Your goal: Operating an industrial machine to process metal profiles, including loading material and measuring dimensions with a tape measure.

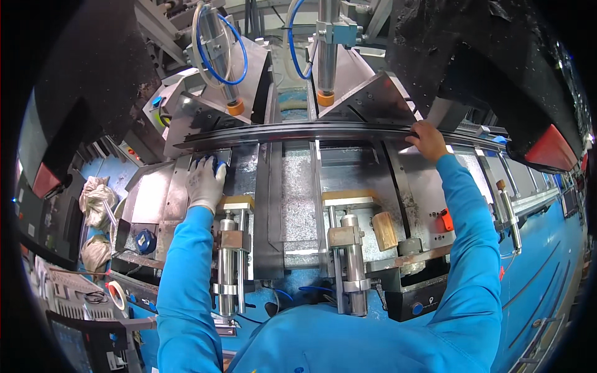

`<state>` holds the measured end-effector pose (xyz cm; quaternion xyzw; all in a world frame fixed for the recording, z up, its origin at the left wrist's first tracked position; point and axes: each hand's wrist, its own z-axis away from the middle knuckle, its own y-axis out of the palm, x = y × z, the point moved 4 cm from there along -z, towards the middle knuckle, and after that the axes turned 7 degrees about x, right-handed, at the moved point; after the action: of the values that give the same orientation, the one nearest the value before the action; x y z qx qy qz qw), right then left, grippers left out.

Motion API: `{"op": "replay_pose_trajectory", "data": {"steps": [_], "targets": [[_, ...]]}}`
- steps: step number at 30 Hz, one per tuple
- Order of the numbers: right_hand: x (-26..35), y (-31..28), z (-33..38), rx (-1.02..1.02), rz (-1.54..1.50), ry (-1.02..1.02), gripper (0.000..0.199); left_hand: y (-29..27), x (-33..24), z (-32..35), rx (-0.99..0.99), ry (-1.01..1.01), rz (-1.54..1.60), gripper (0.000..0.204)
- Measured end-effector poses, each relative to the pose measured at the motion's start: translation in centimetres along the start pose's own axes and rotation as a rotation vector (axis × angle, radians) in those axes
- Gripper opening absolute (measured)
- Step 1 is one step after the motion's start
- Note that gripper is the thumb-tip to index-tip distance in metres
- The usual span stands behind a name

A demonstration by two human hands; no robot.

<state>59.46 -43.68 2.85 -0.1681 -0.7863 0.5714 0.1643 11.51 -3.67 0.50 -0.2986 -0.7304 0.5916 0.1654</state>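
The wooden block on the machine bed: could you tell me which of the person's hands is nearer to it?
Right. The right hand grips the long dark bar up beyond the wooden block; the gloved left hand lies far across to its left.

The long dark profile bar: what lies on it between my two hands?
In the head view, the long dark profile bar is bare between the gloved left hand and the bare right hand. Two orange-tipped clamp cylinders hang just above it.

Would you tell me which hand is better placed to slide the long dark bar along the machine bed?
Probably the right hand: it rests bare on the long dark bar. The gloved left hand lies flat on the metal bed just below it.
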Motion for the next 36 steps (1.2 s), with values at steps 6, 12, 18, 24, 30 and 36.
{"op": "replay_pose_trajectory", "data": {"steps": [6,12,18,24,30,36], "targets": [[0.6,1.2,-0.4,0.039,0.060,0.022,0.024,3.2,1.0,-0.7,0.061,0.051,-0.060,0.050],[0.1,2.0,-0.7,0.059,0.064,0.045,0.025,3.3,0.4,-0.3,0.113,0.058,-0.024,0.049],[-3.0,3.1,0.2,0.079,0.103,0.021,0.022,0.6,-2.3,-0.3,0.379,0.055,0.024,0.051],[-2.2,3.3,-0.1,0.011,0.008,-0.060,0.020,2.6,-0.8,0.2,0.318,-0.028,0.035,0.063],[-0.7,3.0,-0.8,0.088,-0.022,0.013,0.021,2.7,-0.5,0.3,0.373,-0.105,0.060,0.073],[-0.5,2.8,-1.1,0.114,-0.036,0.040,0.022,3.1,-0.2,0.1,0.345,-0.130,0.094,0.074]]}}
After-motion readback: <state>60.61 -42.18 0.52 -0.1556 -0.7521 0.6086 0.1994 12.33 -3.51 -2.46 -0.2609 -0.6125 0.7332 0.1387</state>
